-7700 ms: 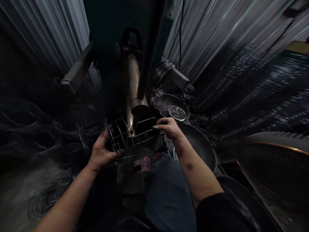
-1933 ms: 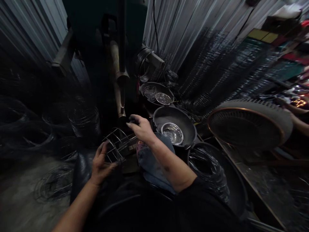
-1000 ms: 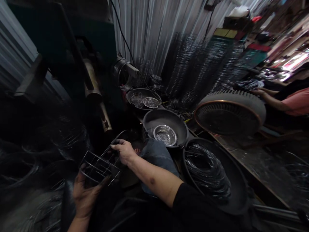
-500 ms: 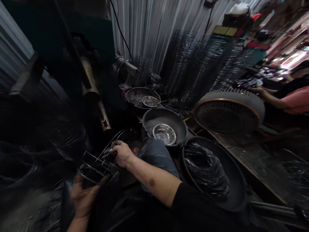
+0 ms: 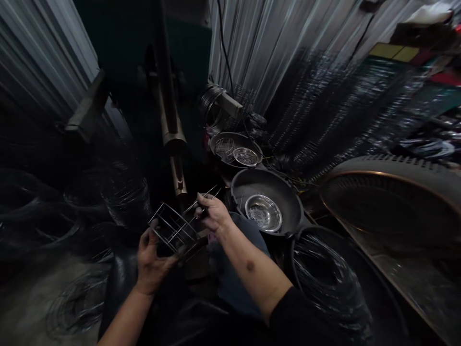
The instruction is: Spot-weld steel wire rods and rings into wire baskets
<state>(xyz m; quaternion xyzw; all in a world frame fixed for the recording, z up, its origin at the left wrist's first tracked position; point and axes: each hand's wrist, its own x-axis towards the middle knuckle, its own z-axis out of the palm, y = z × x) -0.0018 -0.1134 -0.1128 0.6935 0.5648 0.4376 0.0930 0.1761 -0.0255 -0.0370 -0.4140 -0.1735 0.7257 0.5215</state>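
My left hand [image 5: 153, 262] grips the lower left side of a box-like metal wire frame [image 5: 171, 225], its thumb and fingers on the outer wires. At the frame's right end, my right hand [image 5: 214, 215] pinches thin metal wire [image 5: 192, 206], with ends sticking out past the fingers. Whether this wire is joined to the frame cannot be made out. Just beyond the hands stands a machine's upright rod with a brass-coloured tip [image 5: 179, 180]; the frame is apart from it.
To the right, a dark pan [image 5: 288, 197] holds a shiny metal bowl [image 5: 263, 213] of small pieces. Behind it is another pan [image 5: 216, 149]; nearer lies a wire coil [image 5: 327, 278] in a third. A large fan [image 5: 389, 202] stands at right, wire stacks [image 5: 306, 110] along the wall.
The view has swung left, so the surroundings sit further right. The wire frame has tilted up between my hands, both keeping their grip. The other person at the right has left the view.
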